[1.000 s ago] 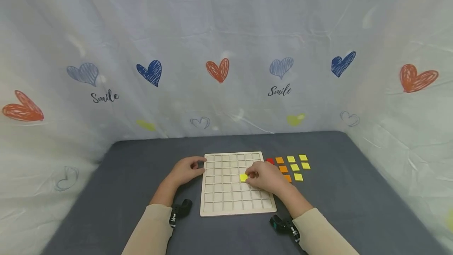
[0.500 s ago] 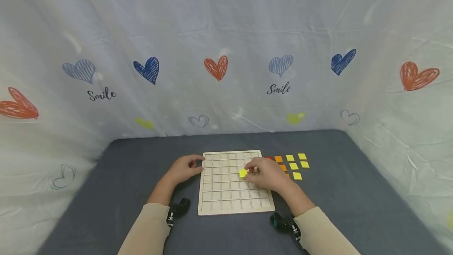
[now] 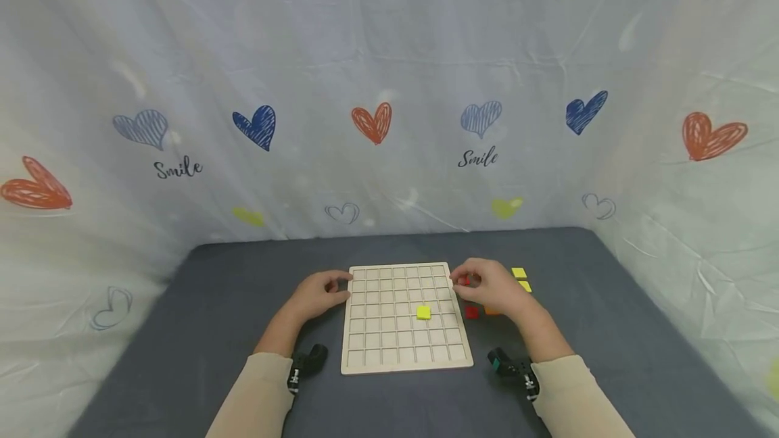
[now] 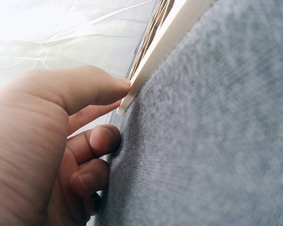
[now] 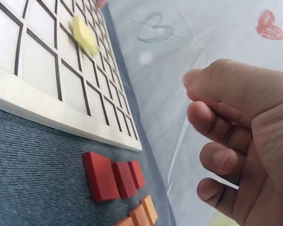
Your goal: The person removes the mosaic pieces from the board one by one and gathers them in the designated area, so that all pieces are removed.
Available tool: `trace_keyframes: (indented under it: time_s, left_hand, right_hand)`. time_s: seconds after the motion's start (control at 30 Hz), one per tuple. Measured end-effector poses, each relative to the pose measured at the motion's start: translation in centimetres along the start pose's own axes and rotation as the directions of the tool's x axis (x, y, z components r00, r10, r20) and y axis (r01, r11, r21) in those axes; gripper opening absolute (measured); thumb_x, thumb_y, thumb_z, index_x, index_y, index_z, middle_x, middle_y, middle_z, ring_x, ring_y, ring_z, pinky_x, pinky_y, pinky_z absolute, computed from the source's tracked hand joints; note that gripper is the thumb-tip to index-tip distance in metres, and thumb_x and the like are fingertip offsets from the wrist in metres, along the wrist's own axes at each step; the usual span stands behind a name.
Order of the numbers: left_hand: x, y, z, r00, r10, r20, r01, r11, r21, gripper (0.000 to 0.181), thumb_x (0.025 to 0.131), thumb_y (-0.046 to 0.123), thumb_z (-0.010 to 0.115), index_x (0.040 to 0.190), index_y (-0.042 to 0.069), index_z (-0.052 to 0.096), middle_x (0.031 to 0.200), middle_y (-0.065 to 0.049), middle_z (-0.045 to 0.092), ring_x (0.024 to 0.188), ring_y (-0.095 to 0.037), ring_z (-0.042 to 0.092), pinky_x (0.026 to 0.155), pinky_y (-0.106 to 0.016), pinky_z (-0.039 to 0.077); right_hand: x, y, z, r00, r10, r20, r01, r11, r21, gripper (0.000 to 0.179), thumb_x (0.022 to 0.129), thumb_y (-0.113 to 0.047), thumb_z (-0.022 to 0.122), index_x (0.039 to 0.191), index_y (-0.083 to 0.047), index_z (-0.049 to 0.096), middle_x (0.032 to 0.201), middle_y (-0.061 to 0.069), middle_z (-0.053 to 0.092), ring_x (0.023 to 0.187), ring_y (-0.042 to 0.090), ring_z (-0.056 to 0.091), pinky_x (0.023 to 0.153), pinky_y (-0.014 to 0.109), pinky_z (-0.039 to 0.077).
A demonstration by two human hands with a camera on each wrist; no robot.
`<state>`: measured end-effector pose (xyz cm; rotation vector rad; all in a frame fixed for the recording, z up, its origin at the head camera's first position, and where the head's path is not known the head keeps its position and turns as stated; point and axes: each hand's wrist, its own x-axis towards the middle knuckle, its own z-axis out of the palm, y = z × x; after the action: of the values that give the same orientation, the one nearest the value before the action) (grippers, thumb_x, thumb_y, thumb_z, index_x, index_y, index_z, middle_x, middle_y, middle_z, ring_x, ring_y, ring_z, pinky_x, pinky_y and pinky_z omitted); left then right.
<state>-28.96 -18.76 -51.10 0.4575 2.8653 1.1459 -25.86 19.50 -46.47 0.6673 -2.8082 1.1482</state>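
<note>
A pale wooden grid board point(image 3: 389, 341) lies on the dark cloth, with one yellow square tile point(image 3: 423, 312) on its right half. The tile is slightly askew to the grid lines. My left hand point(image 3: 318, 293) touches the board's left edge with thumb and index finger, the other fingers loosely bent, as the left wrist view shows. Just past the board's right edge, my right hand point(image 3: 496, 286) hovers over the loose tiles with relaxed, bent fingers. Nothing shows between its fingertips. Three red tiles point(image 5: 101, 178) stand out beside the board in the right wrist view.
Orange tiles point(image 5: 140, 217) lie beside the red ones, mostly hidden under my right hand in the head view. Yellow tiles point(image 3: 518, 272) show beyond that hand. A white curtain point(image 3: 414, 66) printed with hearts hangs behind the table and along its sides.
The right hand has let go of the yellow tile on the board and moved right, over the loose tiles. My left hand has kept its place at the board's edge.
</note>
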Motion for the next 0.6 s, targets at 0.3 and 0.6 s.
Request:
trace_keyframes:
  time_s: [0.3,0.6]
  left_hand:
    - [0.3,-0.2,0.1,1.0,-0.01,0.005,0.01,1.0,-0.003,0.037,0.094,0.019,0.076,0.129,0.013,0.072,0.068,0.002,0.052,0.057,-0.014,0.042,0.059,-0.033,0.037]
    - [0.2,-0.2,0.0,1.0,0.004,0.012,-0.004,1.0,-0.018,0.037,0.094,0.018,0.075,0.131,0.011,0.071,0.066,0.002,0.05,0.055,-0.014,0.04,0.058,-0.033,0.036]
  right_hand:
    - [0.3,-0.8,2.6,0.981,-0.023,0.193,0.042,0.995,-0.093,0.027,0.089,-0.022,0.082,0.113,-0.01,0.079,0.088,-0.008,0.06,0.071,0.011,0.053,0.065,0.031,0.048]
    - [0.4,-1.4,4.5,0.982,-0.032,0.185,0.065,0.982,-0.176,0.022,0.086,-0.022,0.084,0.106,-0.016,0.081,0.089,-0.011,0.062,0.076,0.006,0.055,0.07,0.029,0.049]
